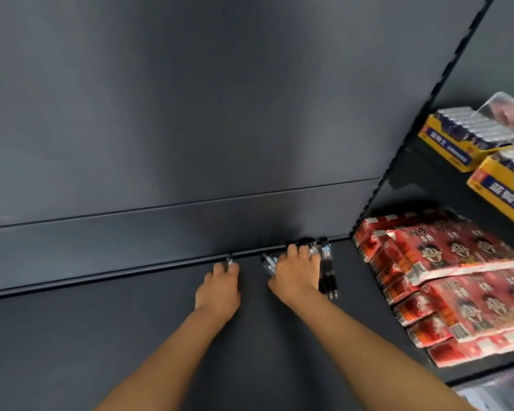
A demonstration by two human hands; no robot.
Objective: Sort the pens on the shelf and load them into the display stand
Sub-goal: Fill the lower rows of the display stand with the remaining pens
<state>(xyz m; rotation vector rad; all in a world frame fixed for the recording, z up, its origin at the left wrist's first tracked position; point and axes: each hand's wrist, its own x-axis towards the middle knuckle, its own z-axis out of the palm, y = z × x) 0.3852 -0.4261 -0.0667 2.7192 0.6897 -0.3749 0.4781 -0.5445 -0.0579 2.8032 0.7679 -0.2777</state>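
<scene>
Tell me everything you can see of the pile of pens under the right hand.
The pile of pens lies flat on the dark shelf, against its back wall. Barrels look black and clear plastic, mostly pointing front to back. The right hand rests spread on top, hiding the middle; pens show on both sides of it.

Two bare hands: left hand [220, 287], right hand [297, 272]. One single pen [229, 260], pinched in the left. One loose pile of pens [327, 271] under and beside the right; well over five, too overlapped for an exact count. Two yellow boxes [454, 146] [505, 188], each full of silver-topped items beyond counting. Red cartoon-printed packs [457, 262] in at least three stacked layers, number unclear. One clear plastic bag [505, 109].
</scene>
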